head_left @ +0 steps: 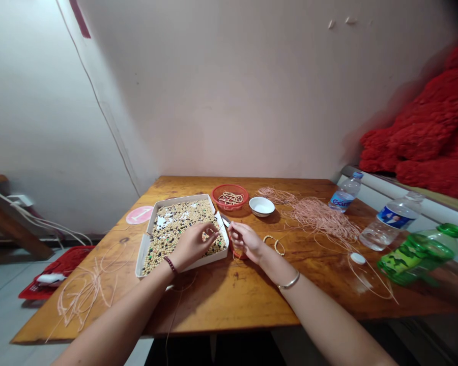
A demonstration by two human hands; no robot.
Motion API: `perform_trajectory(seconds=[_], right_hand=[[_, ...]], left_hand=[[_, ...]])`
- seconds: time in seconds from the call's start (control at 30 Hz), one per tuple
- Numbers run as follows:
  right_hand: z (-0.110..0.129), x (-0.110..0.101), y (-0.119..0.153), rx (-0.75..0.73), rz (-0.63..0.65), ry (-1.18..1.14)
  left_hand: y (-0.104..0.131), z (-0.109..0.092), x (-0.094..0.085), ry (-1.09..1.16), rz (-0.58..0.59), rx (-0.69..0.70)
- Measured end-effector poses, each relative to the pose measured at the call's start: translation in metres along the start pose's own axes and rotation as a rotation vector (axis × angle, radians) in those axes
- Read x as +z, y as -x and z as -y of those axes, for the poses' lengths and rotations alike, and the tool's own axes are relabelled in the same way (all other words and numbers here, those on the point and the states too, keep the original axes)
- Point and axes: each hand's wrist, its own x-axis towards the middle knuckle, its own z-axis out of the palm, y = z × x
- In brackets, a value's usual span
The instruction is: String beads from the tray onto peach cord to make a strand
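A shallow white box [141, 256] full of tan, dark and green beads lies left of centre. Over its right part, my left hand [196, 244] has thumb and fingertips pinched together on a thin cord [220, 229]. My right hand [246, 241] is closed just beyond the box's right edge, fingers pressed together near the cord; what exactly it grips is too small to tell. A pointed metal tool [226, 220] shows by its fingertips. Below the right hand lies an orange-red item [238, 254], partly covered. To the right rests a beaded loop [278, 245].
Behind stand a red basket [231, 207] with beaded strands and a white bowl [261, 206]. Pink cords [324, 216] spread at right, beside a white cap [358, 258], two clear bottles [391, 221] and a green bottle [420, 254]. More cords [87, 290] lie front left.
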Motion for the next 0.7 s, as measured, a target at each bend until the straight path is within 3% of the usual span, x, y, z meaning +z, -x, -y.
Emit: perform_trajectory(seconds=[0.23,0.47,0.7], right_hand=[[-0.004,0.000,-0.002,-0.017,0.030,-0.059],[0.007,0.001,0.006,0.190,0.152,-0.099],[0.012,0.009,0.013,0.102,0.189,-0.057]], left_hand=[[-0.002,0.000,0.000,0.147,0.014,-0.012],[-0.002,-0.002,0.001,0.227,0.064,-0.036],[-0.003,0.004,0.005,0.332,0.154,-0.040]])
